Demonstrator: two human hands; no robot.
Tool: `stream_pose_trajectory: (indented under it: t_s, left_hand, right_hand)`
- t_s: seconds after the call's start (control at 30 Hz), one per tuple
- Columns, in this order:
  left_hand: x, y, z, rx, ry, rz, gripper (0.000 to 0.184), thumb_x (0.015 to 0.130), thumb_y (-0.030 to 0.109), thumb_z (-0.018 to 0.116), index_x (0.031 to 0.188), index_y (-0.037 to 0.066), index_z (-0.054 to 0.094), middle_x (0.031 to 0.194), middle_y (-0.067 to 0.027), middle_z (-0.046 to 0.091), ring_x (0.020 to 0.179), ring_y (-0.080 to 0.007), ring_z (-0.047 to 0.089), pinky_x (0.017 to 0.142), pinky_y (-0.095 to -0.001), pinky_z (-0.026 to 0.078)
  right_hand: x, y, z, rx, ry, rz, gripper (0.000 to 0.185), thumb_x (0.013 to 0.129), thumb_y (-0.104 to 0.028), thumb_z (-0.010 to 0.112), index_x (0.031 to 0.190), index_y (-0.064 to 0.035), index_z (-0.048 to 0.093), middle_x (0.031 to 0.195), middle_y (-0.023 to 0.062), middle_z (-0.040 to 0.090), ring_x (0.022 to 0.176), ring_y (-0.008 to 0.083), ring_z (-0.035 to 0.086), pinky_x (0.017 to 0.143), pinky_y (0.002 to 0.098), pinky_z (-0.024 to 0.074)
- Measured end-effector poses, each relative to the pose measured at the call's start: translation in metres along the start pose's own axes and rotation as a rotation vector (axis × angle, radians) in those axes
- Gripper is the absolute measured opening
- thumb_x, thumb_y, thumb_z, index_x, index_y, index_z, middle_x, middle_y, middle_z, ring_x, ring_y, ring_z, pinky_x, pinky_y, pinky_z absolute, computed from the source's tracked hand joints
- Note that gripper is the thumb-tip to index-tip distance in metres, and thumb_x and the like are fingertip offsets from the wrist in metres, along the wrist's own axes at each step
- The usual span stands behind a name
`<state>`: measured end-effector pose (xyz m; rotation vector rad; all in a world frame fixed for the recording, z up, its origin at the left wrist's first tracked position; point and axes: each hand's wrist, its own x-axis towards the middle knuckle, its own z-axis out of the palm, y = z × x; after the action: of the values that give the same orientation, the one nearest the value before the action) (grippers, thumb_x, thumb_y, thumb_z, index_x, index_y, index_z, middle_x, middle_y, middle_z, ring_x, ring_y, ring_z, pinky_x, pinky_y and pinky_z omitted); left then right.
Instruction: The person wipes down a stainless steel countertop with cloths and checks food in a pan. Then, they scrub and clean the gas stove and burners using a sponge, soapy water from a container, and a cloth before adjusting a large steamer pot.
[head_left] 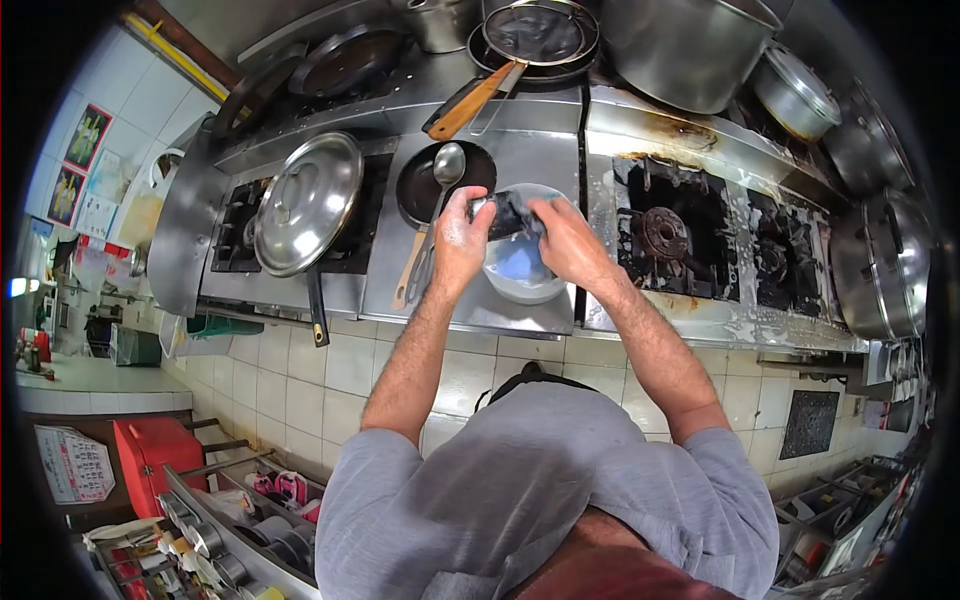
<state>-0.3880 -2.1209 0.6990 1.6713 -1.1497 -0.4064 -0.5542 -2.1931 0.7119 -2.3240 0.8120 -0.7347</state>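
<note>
My left hand [463, 240] and my right hand [573, 245] are both closed on a small dark object [511, 212], one at each side. It looks black and wet; whether it is a scrubbing pad or a metal part I cannot make out. Whitish suds cover part of my left hand. Directly below is a white bucket [525, 289] with bluish-white, soapy-looking liquid. Beside my left hand, a frying pan [415, 180] rests on the steel top with a large metal spoon [449, 165] lying across it. A wooden-handled utensil [409, 270] lies alongside.
Right of the bucket, a stove burner [660, 235] is surrounded by foam streaks. On the left burners sits a lidded pan [308, 205], its handle jutting past the front edge. Behind are a strainer [535, 35] and a big pot [685, 50]. Tiled floor [300, 385] lies below.
</note>
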Motion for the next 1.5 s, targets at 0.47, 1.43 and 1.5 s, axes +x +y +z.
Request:
stream_pose_trajectory:
  t_s: [0.47, 1.43, 1.5]
  left_hand:
    - [-0.018, 0.010, 0.016, -0.024, 0.053, 0.251, 0.026, 0.088, 0.014, 0.051, 0.110, 0.001, 0.055, 0.085, -0.0093, 0.061, 0.081, -0.0195, 0.057, 0.077, -0.0307, 0.044]
    - [-0.071, 0.010, 0.007, 0.470, -0.099, 0.425, 0.030, 0.065, 0.021, 0.079, 0.087, 0.009, 0.062, 0.062, 0.0019, 0.051, 0.060, -0.0159, 0.051, 0.067, -0.0311, 0.037]
    - [-0.067, 0.009, 0.008, 0.453, -0.089, 0.434, 0.030, 0.066, 0.021, 0.078, 0.087, 0.008, 0.062, 0.063, 0.0008, 0.051, 0.062, -0.0174, 0.052, 0.067, -0.0320, 0.038]
  right_hand:
    - [0.029, 0.037, -0.002, 1.039, -0.195, 0.439, 0.016, 0.080, -0.007, 0.064, 0.096, -0.0039, 0.061, 0.078, 0.0033, 0.060, 0.073, 0.0128, 0.055, 0.068, 0.0273, 0.0442]
    - [-0.059, 0.181, 0.074, -0.563, 0.059, 0.030, 0.043, 0.079, 0.001, 0.044, 0.121, 0.0102, 0.041, 0.120, 0.0311, 0.046, 0.117, 0.0416, 0.044, 0.102, 0.0448, 0.0330]
    - [-0.065, 0.182, 0.079, -0.586, 0.110, -0.033, 0.039, 0.079, 0.001, 0.043, 0.117, 0.0100, 0.044, 0.114, 0.0304, 0.050, 0.110, 0.0406, 0.049, 0.098, 0.0448, 0.0370]
